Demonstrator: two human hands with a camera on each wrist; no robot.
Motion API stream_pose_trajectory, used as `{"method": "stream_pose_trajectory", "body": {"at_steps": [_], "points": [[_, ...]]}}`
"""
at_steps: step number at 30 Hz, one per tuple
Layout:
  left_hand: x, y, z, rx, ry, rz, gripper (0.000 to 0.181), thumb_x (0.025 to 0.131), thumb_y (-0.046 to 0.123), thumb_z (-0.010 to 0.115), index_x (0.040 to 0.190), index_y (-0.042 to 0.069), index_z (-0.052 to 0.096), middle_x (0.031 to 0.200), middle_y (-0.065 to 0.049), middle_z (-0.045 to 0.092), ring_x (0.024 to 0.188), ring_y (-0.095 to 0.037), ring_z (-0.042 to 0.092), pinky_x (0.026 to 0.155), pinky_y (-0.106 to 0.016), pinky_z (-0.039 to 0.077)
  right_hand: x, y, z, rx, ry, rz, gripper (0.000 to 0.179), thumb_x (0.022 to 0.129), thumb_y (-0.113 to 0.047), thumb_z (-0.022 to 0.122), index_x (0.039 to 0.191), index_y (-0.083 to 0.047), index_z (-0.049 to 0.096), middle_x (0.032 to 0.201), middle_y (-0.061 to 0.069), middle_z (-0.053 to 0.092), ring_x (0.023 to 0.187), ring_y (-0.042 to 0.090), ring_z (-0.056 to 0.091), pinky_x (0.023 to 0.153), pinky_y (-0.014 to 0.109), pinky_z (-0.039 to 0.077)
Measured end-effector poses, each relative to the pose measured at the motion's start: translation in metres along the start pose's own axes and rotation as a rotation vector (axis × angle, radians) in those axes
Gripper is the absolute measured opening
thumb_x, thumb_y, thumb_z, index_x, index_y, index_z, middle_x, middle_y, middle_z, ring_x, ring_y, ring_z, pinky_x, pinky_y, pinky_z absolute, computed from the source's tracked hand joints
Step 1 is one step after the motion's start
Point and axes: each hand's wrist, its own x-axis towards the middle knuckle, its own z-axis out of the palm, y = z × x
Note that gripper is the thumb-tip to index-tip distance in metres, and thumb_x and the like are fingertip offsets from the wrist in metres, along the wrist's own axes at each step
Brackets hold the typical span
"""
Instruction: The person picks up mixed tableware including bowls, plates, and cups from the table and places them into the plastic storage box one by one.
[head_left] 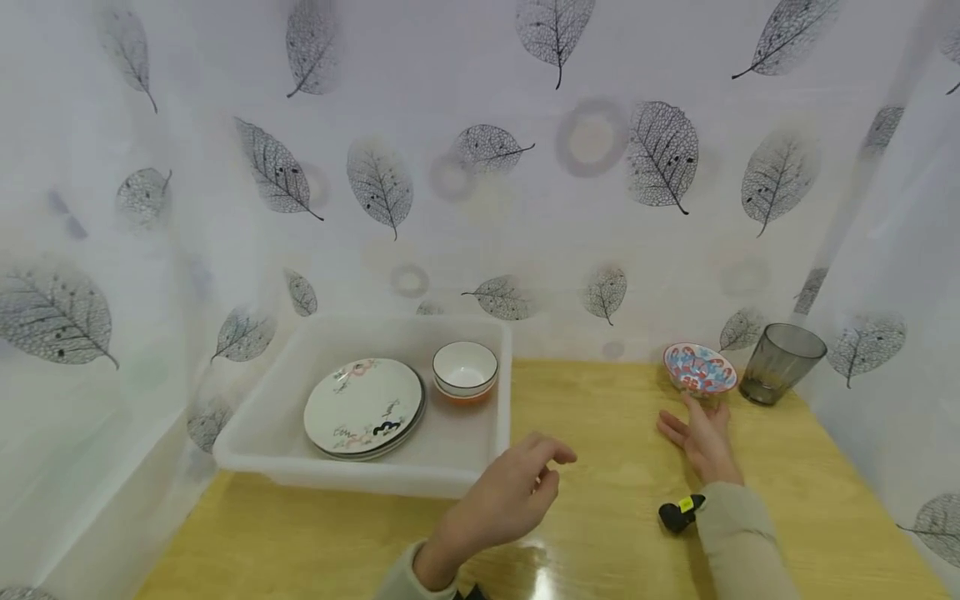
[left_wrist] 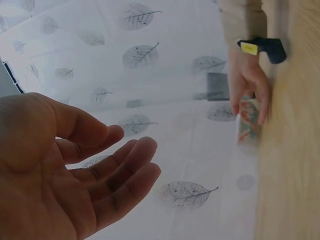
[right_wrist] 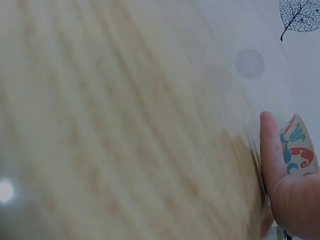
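My right hand reaches to the near side of a small bowl with a red and blue pattern, fingertips right at its lower edge. In the right wrist view a straight digit lies alongside the patterned bowl. The left wrist view has the right hand beside the bowl, overlapping it. My left hand hovers near the white tub's front right corner, fingers loosely bent and holding nothing. Its bare palm shows in the left wrist view.
A grey tinted glass stands right of the bowl. On the left, a white tub holds stacked floral plates and stacked small bowls. A leaf-print curtain borders the wooden table at the back and sides.
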Motion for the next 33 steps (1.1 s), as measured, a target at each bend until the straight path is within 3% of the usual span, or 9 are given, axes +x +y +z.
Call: {"method": "stream_pose_trajectory", "body": {"at_steps": [4, 8, 14, 19, 28, 33], "points": [[-0.001, -0.001, 0.004, 0.018, 0.005, 0.022, 0.029, 0.091, -0.004, 0.052, 0.114, 0.007, 0.065, 0.111, -0.002, 0.063, 0.094, -0.007, 0.058, 0.079, -0.013, 0.047, 0.006, -0.002, 0.002, 0.032, 0.056, -0.007, 0.082, 0.102, -0.03, 0.05, 0.152, -0.038, -0.015, 0.163, 0.001, -0.009, 0.08, 0.017, 0.07, 0.083, 0.034, 0.058], [-0.003, -0.003, 0.007, 0.044, 0.003, 0.049, 0.029, 0.09, -0.003, 0.052, 0.114, 0.009, 0.065, 0.11, -0.001, 0.064, 0.091, -0.006, 0.058, 0.078, -0.011, 0.045, 0.009, -0.002, 0.003, 0.045, 0.108, -0.002, 0.078, 0.101, -0.033, 0.052, 0.152, -0.035, -0.007, 0.16, 0.0, -0.001, 0.077, 0.016, 0.071, 0.08, 0.033, 0.059], [-0.003, -0.006, 0.009, 0.082, 0.021, 0.053, 0.03, 0.089, 0.0, 0.053, 0.114, 0.012, 0.066, 0.107, 0.001, 0.065, 0.088, -0.003, 0.057, 0.074, -0.009, 0.044, 0.014, -0.007, 0.005, 0.081, 0.122, 0.003, 0.086, 0.101, -0.031, 0.051, 0.151, -0.038, -0.017, 0.16, 0.003, -0.002, 0.073, 0.016, 0.071, 0.082, 0.032, 0.058], [-0.004, -0.006, 0.009, 0.099, 0.019, 0.037, 0.03, 0.089, 0.001, 0.054, 0.114, 0.012, 0.066, 0.107, 0.001, 0.066, 0.087, -0.002, 0.056, 0.074, -0.011, 0.045, 0.018, -0.011, 0.004, 0.05, 0.131, 0.016, 0.088, 0.103, -0.031, 0.046, 0.15, -0.038, -0.028, 0.162, 0.006, -0.008, 0.073, 0.015, 0.071, 0.083, 0.032, 0.058], [-0.004, -0.004, 0.009, 0.106, 0.0, -0.004, 0.03, 0.09, 0.002, 0.054, 0.115, 0.014, 0.066, 0.108, 0.002, 0.066, 0.086, -0.001, 0.055, 0.075, -0.011, 0.044, 0.022, -0.016, 0.005, 0.019, 0.16, 0.041, 0.087, 0.104, -0.034, 0.042, 0.148, -0.037, -0.033, 0.16, 0.01, 0.002, 0.074, 0.017, 0.072, 0.083, 0.034, 0.058], [-0.003, -0.007, 0.009, 0.126, 0.0, 0.008, 0.03, 0.09, 0.004, 0.054, 0.115, 0.014, 0.066, 0.108, 0.003, 0.066, 0.086, 0.0, 0.055, 0.074, -0.012, 0.044, 0.024, -0.017, 0.005, 0.025, 0.147, 0.055, 0.087, 0.105, -0.03, 0.039, 0.145, -0.039, -0.038, 0.164, 0.008, -0.011, 0.076, 0.017, 0.071, 0.086, 0.035, 0.057]]}}
